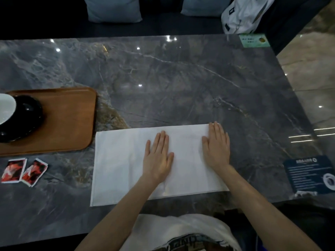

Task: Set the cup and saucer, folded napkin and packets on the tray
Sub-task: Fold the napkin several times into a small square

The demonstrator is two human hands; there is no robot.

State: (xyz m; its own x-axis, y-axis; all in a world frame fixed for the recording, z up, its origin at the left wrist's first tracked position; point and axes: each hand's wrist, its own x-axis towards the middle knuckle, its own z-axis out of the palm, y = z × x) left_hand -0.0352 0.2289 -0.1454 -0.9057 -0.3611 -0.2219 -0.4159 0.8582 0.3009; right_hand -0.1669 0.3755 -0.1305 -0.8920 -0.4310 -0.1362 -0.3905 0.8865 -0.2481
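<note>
A white napkin (119,160) lies flat as a wide rectangle on the grey marble table, near the front edge. My left hand (158,156) rests palm down on its middle, fingers apart. My right hand (216,147) presses flat on its right end. At the left stands a brown wooden tray (72,120). On it sits a black saucer (27,122) with a white cup (5,107), partly cut off by the frame's edge. Two red packets (24,172) lie on the table just in front of the tray.
A dark blue printed card (310,174) lies at the table's front right corner. A green card (253,40) sits at the far right corner. Behind the table are two cushions (114,9) and a white bag (244,13) on a dark bench.
</note>
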